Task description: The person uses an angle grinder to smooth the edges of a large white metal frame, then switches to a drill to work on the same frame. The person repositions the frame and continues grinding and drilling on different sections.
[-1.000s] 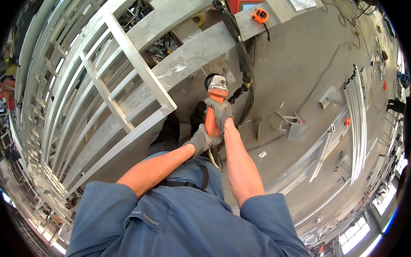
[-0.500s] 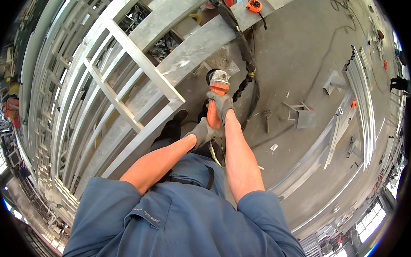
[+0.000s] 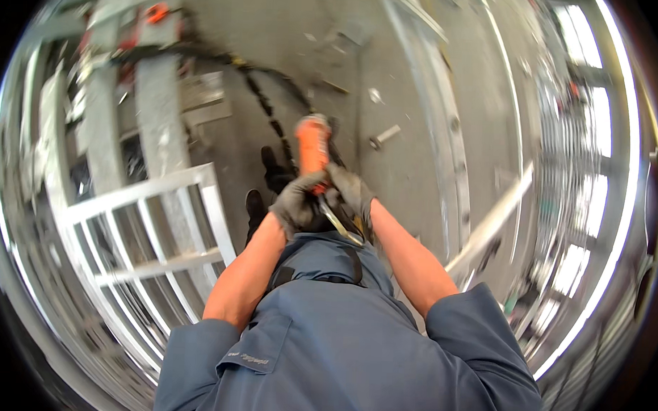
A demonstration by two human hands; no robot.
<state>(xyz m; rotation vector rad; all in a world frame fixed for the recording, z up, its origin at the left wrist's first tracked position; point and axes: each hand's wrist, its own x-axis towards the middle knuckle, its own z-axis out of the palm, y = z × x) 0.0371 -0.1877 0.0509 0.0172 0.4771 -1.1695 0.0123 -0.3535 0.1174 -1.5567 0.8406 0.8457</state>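
An orange angle grinder (image 3: 314, 145) is held in front of my waist, its head pointing away from me. My gloved left hand (image 3: 298, 201) is closed around the rear end of its body. My gloved right hand (image 3: 351, 192) is closed against the right side of that same end, its fingers partly hidden. A pale cord (image 3: 337, 219) hangs from the grinder's back end between my hands. The disc cannot be made out through the blur.
To my left, a welded metal frame (image 3: 212, 194) lies across long metal beams (image 3: 158, 120). An orange tape measure (image 3: 157, 12) sits on a beam. A dark cable bundle (image 3: 264, 98) crosses the floor ahead. Long metal profiles (image 3: 451, 130) lie to my right.
My view has swung to the right, so the frame and tape measure sit farther left. The grinder is drawn closer to my body, and my right hand has moved back to its rear end.
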